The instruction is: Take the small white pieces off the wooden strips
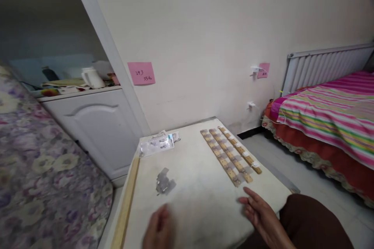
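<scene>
Beyond right fingers (252, 194), wooden strips (230, 155)

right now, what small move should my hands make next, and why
I'd probably reach the left hand forward to the grey pile: it lies loose on the table just beyond that hand, while the right hand is nearer the wooden strips.

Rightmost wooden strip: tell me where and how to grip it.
Pinch the strip across its narrow width at the near end, probably from the near side with the right hand: bare wood shows there beyond the last white piece.
</scene>
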